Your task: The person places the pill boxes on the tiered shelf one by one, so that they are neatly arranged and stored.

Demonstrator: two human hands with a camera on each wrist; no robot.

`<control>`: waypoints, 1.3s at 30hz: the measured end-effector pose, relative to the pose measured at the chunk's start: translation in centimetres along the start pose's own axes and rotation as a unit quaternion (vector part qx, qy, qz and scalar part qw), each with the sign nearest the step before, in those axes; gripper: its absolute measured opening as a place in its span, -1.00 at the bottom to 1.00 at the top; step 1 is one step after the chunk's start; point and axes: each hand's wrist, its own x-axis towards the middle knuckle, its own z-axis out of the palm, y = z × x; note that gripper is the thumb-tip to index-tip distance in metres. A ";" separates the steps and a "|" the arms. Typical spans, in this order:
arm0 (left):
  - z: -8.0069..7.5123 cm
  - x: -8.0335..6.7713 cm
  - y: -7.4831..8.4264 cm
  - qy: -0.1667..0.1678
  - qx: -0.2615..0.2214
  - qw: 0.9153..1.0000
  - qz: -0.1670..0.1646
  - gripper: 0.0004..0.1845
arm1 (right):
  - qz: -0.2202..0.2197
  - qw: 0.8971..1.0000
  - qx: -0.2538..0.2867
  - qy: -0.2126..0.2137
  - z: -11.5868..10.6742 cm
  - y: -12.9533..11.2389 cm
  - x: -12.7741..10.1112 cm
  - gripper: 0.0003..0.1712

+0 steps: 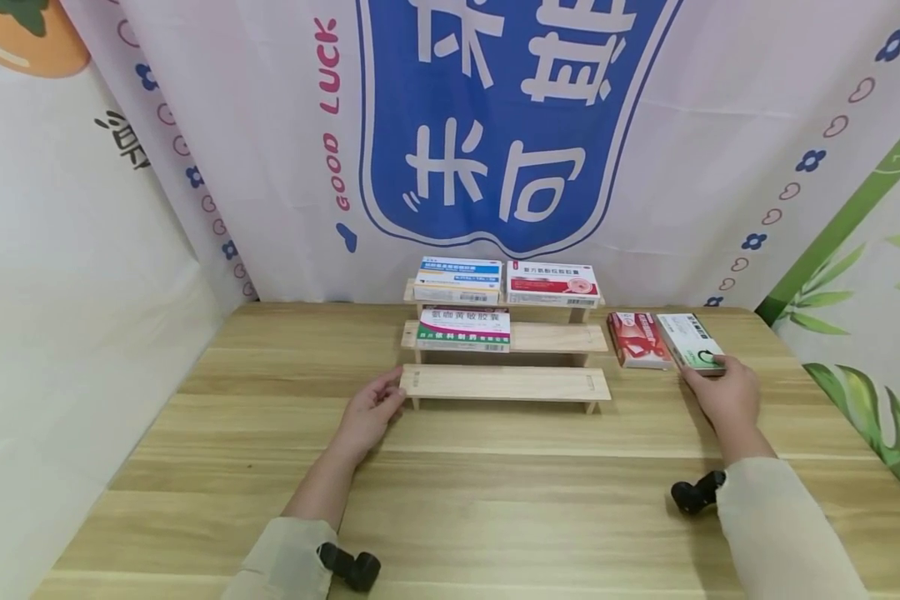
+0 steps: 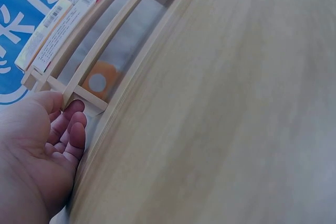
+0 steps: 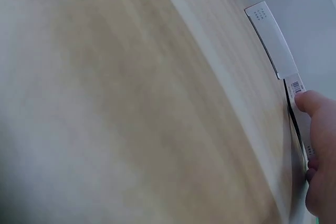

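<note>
Over on the right side of the table, just past the end of the wooden step shelf (image 1: 504, 382), sits the white and green box (image 1: 691, 342), flat on the wood with its long axis running away from the person and slightly leftward, right beside a red box (image 1: 638, 339) that lies the same way. The right hand (image 1: 727, 392) is on its near end, thumb pressed against the short edge and fingers apparently wrapping the far side, so I'd call that a grip, though the wrist view only shows the thumb (image 3: 315, 106) on a barcode end and the rest is cut off. That hand is clearly the closer one; the left hand (image 1: 371, 410) is well apart, over by the left end of the shelf's lowest step, fingers loosely curled and touching or nearly touching the corner, holding nothing. The middle step has one box (image 1: 464, 329), the top step has two (image 1: 457, 280) (image 1: 552, 283), and the bottom step is bare. The print on the boxes is too small to read, and the right wrist view is mostly blurry tabletop.
</note>
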 end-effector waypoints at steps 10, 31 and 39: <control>-0.1 -0.1 0.0 -0.003 0.004 1.000 0.004 -0.56 | -0.013 0.999 0.026 0.027 -0.3 0.8 -1.2 -0.05; -0.1 0.0 0.1 -0.004 0.010 1.000 0.000 -0.57 | -0.124 0.987 0.097 0.041 -5.3 -1.9 -6.6 -0.12; -0.1 0.0 0.0 -0.003 0.007 1.000 0.003 -0.57 | -0.179 0.978 0.108 0.018 -5.8 -3.7 -8.8 -0.26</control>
